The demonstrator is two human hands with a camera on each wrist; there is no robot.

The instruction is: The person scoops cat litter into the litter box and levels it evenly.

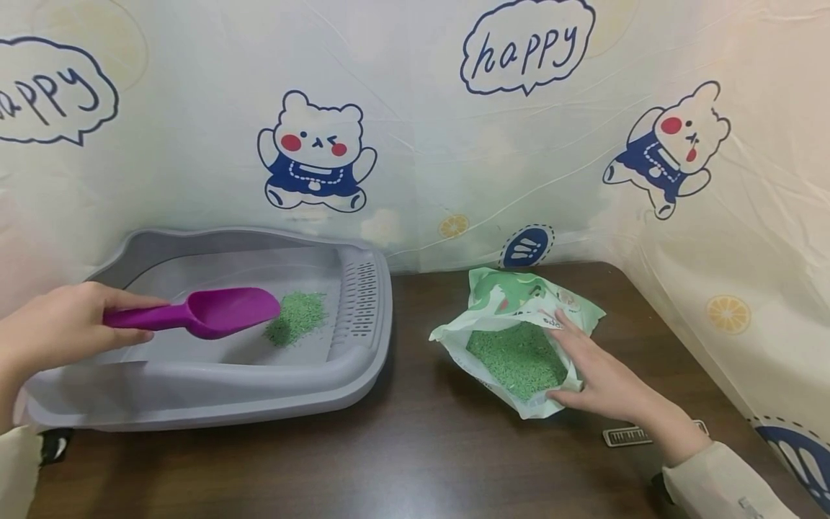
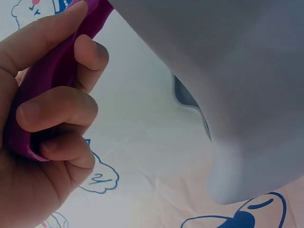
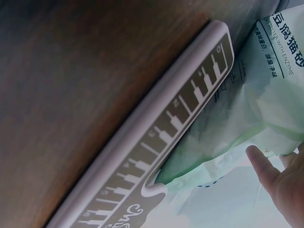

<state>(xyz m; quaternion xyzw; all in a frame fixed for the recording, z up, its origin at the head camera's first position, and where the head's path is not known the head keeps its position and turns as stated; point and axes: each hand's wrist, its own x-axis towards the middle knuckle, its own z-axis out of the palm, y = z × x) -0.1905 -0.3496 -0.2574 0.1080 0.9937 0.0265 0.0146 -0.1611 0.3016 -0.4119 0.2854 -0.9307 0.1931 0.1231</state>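
Note:
My left hand (image 1: 61,324) grips the handle of a purple scoop (image 1: 233,311), fingers curled round it in the left wrist view. The scoop is held over a grey litter box (image 1: 272,393), its tip overlapping a small pile of green cat litter (image 1: 301,317); no litter shows in its bowl. On the right, a pale green litter bag (image 1: 570,306) lies with its mouth toward me, full of green pellets (image 1: 519,357). My right hand (image 1: 606,378) rests on the right side of that mouth, fingers extended and thumb at the lower rim.
A ruler with a piano-key print (image 1: 629,436) lies on the brown table (image 1: 415,461) under my right wrist. Behind stands a pale curtain (image 1: 415,144) with cartoon bears, close to the litter box and bag. A slotted panel (image 1: 359,299) forms the box's right side.

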